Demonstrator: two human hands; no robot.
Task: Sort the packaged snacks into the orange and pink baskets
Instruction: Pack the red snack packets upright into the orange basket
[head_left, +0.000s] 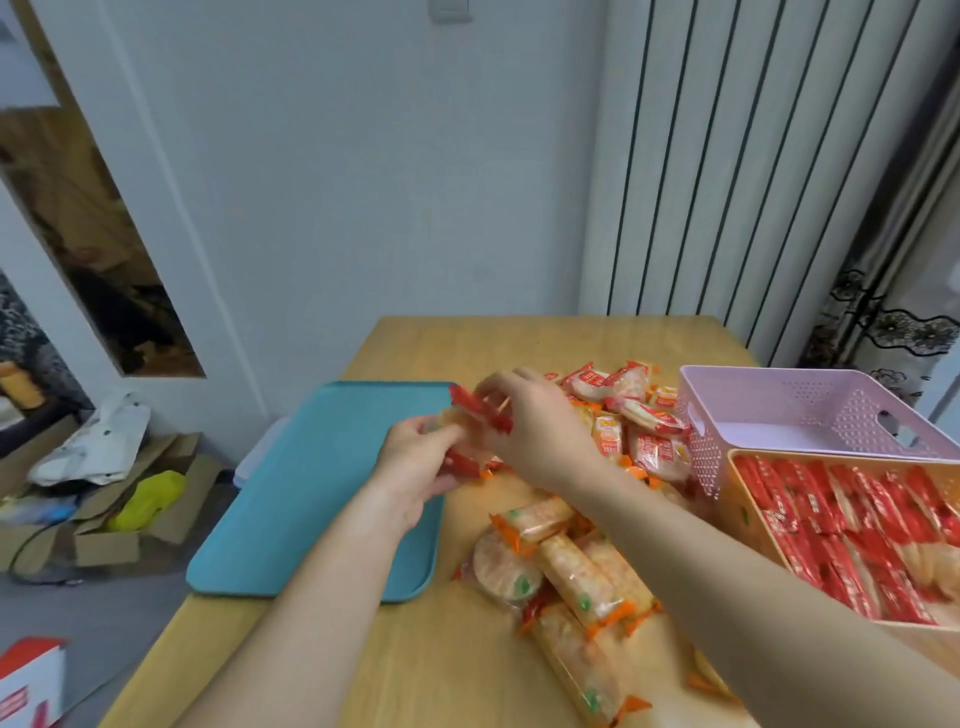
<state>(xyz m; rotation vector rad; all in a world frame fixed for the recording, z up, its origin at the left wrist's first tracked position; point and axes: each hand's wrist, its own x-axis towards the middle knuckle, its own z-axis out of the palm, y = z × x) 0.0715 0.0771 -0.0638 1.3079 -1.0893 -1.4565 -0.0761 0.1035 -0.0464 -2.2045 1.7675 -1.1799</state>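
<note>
Head view: both hands, left hand and right hand, each with a closed grip on light, crinkly, slippery red-ended plastic snack packets with fragile crackers, best pinched by the sealed ends.

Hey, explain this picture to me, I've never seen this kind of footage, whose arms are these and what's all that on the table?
There is no machine here. One camera sits on a person's head and looks down at their own arms. The left hand and right hand together hold red-wrapped snack packs above a wooden table. On it lie a teal tray, a pile of loose snacks, a pink basket that looks empty, and an orange basket packed with red packs.
</note>
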